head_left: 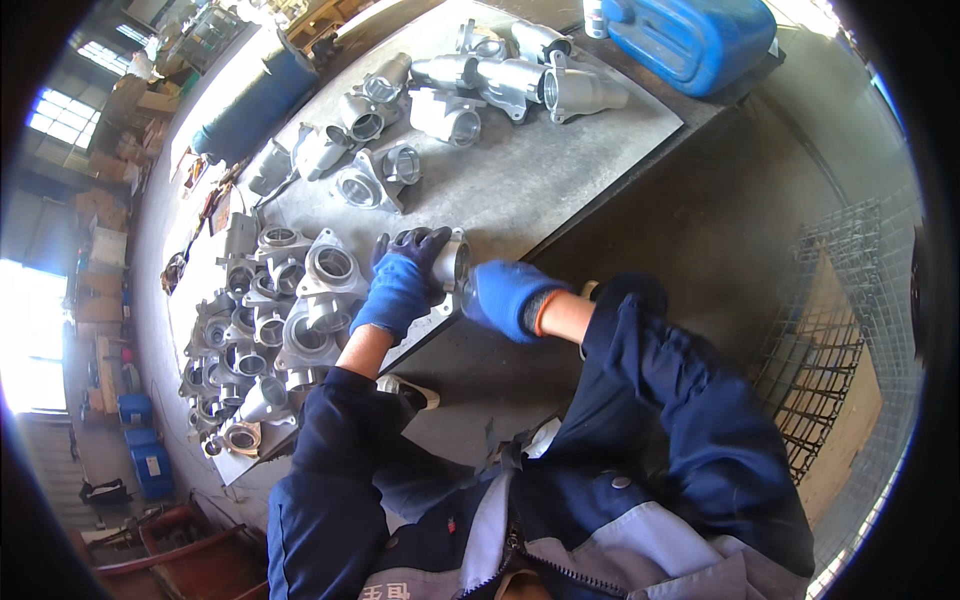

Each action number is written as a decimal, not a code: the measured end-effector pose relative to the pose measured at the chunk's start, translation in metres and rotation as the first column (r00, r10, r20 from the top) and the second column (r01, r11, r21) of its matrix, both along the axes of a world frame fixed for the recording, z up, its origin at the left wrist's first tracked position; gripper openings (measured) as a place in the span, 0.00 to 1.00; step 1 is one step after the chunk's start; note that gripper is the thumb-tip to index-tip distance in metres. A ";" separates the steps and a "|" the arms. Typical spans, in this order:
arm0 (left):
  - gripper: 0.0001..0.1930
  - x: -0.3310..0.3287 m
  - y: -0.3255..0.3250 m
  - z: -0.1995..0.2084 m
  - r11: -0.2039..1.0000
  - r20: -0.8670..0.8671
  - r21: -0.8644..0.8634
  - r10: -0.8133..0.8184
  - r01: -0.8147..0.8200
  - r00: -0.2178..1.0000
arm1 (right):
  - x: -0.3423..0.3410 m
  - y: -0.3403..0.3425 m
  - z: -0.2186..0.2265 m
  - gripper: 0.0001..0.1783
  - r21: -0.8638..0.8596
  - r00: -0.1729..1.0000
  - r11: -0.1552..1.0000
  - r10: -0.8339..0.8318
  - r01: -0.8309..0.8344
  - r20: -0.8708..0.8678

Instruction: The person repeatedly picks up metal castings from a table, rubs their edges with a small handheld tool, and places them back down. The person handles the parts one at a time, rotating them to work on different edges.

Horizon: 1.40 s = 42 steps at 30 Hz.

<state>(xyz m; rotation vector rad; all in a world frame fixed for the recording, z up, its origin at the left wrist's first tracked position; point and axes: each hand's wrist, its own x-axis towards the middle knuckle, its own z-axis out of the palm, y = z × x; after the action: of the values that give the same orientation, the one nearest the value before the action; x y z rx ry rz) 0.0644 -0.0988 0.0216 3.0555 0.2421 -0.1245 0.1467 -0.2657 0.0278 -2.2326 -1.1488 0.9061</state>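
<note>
My left hand (400, 280), in a blue glove with dark fingertips, is wrapped over a silver cast metal housing (452, 262) at the near edge of the grey metal workbench (540, 190). My right hand (508, 296), also in a blue glove, is closed against the open end of the same housing, just off the bench edge. Whatever sits between the right fingers is hidden. Both dark blue sleeves rise from the lower edge.
Several similar cast housings (290, 320) crowd the bench's left part, and more (470, 90) lie at its far end. A blue plastic canister (700, 35) stands at the far right corner. A wire mesh crate (830, 340) sits on the concrete floor to the right.
</note>
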 end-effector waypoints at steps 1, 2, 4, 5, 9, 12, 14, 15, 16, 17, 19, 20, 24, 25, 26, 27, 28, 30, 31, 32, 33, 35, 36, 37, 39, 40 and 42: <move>0.42 -0.002 0.001 0.000 0.999 0.020 -0.028 -0.029 0.030 0.999 | 0.011 -0.001 0.012 0.17 0.018 0.998 0.998 0.055 -0.056 0.013; 0.42 -0.006 0.004 -0.001 0.997 0.037 -0.055 -0.057 0.059 0.998 | 0.019 -0.002 0.020 0.17 0.037 0.994 0.993 0.111 -0.112 0.024; 0.42 -0.008 0.008 -0.001 0.990 0.065 -0.097 -0.100 0.106 0.993 | 0.030 0.002 0.007 0.19 0.012 0.986 0.994 0.108 -0.110 0.130; 0.42 -0.011 0.010 -0.002 0.986 0.070 -0.117 -0.110 0.118 0.991 | 0.034 0.002 0.006 0.19 -0.013 0.979 0.994 0.111 -0.110 0.172; 0.43 -0.018 0.014 -0.001 0.974 0.067 -0.174 -0.133 0.143 0.989 | 0.036 0.001 -0.038 0.13 0.052 0.870 0.995 0.044 -0.080 0.491; 0.43 -0.019 0.015 -0.005 0.971 0.085 -0.199 -0.117 0.132 0.990 | 0.024 0.004 -0.071 0.10 0.080 0.794 0.997 -0.052 0.005 0.605; 0.43 -0.020 0.014 -0.009 0.968 0.102 -0.221 -0.101 0.121 0.990 | 0.009 0.009 -0.107 0.10 0.076 0.776 0.994 -0.108 0.078 0.621; 0.43 -0.020 0.014 -0.008 0.967 0.116 -0.230 -0.089 0.114 0.989 | -0.002 0.012 -0.113 0.10 -0.020 0.731 0.996 -0.049 0.085 0.680; 0.43 -0.021 0.013 -0.008 0.965 0.129 -0.238 -0.078 0.107 0.989 | -0.017 0.013 -0.117 0.09 0.012 0.685 0.991 -0.102 0.134 0.721; 0.44 -0.022 0.014 -0.011 0.971 0.152 -0.214 -0.076 0.108 0.985 | -0.027 0.012 -0.107 0.09 -0.060 0.680 0.993 -0.026 0.103 0.733; 0.46 -0.022 0.014 -0.012 0.981 0.175 -0.148 -0.095 0.122 0.980 | -0.043 0.012 -0.103 0.09 -0.076 0.746 0.991 -0.030 0.107 0.665; 0.47 -0.020 0.013 -0.012 0.985 0.188 -0.113 -0.105 0.128 0.976 | -0.045 0.006 -0.101 0.09 -0.043 0.837 0.999 0.006 0.021 0.547; 0.47 -0.022 0.018 -0.016 0.987 0.230 -0.083 -0.117 0.139 0.966 | -0.041 -0.013 -0.069 0.11 0.148 0.980 0.987 -0.083 0.056 0.182; 0.46 -0.025 0.019 -0.018 0.987 0.232 -0.090 -0.107 0.131 0.967 | -0.035 -0.017 -0.055 0.12 0.203 0.993 0.979 -0.037 0.013 0.112; 0.46 -0.021 0.019 -0.017 0.987 0.240 -0.093 -0.103 0.128 0.965 | -0.024 -0.015 -0.047 0.12 0.183 0.981 0.983 -0.070 0.036 0.184; 0.45 -0.021 0.020 -0.016 0.989 0.226 -0.070 -0.110 0.129 0.968 | -0.016 -0.011 -0.041 0.12 0.163 0.965 0.985 -0.096 0.057 0.245; 0.44 -0.022 0.020 -0.016 0.989 0.228 -0.080 -0.104 0.125 0.968 | -0.007 -0.006 -0.036 0.12 0.145 0.945 0.986 -0.121 0.080 0.305; 0.44 -0.020 0.019 -0.016 0.987 0.234 -0.105 -0.097 0.125 0.967 | 0.009 0.004 -0.029 0.11 0.172 0.851 0.984 -0.125 0.042 0.510; 0.43 -0.021 0.018 -0.014 0.989 0.246 -0.092 -0.090 0.116 0.965 | 0.016 0.010 -0.034 0.10 0.180 0.807 0.984 -0.116 0.012 0.579; 0.43 -0.021 0.017 -0.014 0.991 0.206 -0.096 -0.069 0.091 0.976 | 0.019 0.016 -0.033 0.09 0.180 0.760 0.983 -0.100 -0.022 0.642; 0.43 -0.022 0.016 -0.013 0.992 0.196 -0.092 -0.066 0.085 0.978 | 0.020 0.020 -0.030 0.09 0.094 0.737 0.995 -0.046 -0.023 0.674; 0.43 -0.022 0.015 -0.014 0.994 0.184 -0.085 -0.057 0.074 0.981 | 0.019 0.025 -0.022 0.09 -0.088 0.696 0.996 0.075 -0.017 0.714; 0.43 -0.021 0.016 -0.016 0.994 0.182 -0.084 -0.053 0.069 0.982 | 0.020 0.025 -0.021 0.08 -0.097 0.676 0.994 0.103 -0.047 0.730; 0.44 -0.021 0.016 -0.017 0.995 0.179 -0.081 -0.048 0.064 0.983 | 0.022 0.025 -0.020 0.09 -0.106 0.654 0.991 0.131 -0.078 0.745; 0.45 -0.019 0.015 -0.015 0.996 0.120 -0.085 -0.018 0.029 0.993 | 0.022 0.018 -0.018 0.09 -0.038 0.645 0.989 0.122 -0.142 0.754; 0.45 -0.019 0.013 -0.015 0.997 0.083 -0.080 0.006 0.000 0.996 | 0.022 0.018 -0.029 0.10 -0.061 0.729 0.986 0.154 -0.152 0.667; 0.45 -0.019 0.013 -0.013 0.998 0.060 -0.062 0.013 -0.009 0.998 | 0.012 0.013 -0.022 0.11 0.025 0.855 0.999 0.023 -0.042 0.519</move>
<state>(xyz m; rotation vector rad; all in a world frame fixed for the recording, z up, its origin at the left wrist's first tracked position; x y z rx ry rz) 0.0457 -0.0860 0.0085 2.9904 0.2460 -0.0376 0.1587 -0.2524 0.0062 -2.5128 -1.4167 0.2789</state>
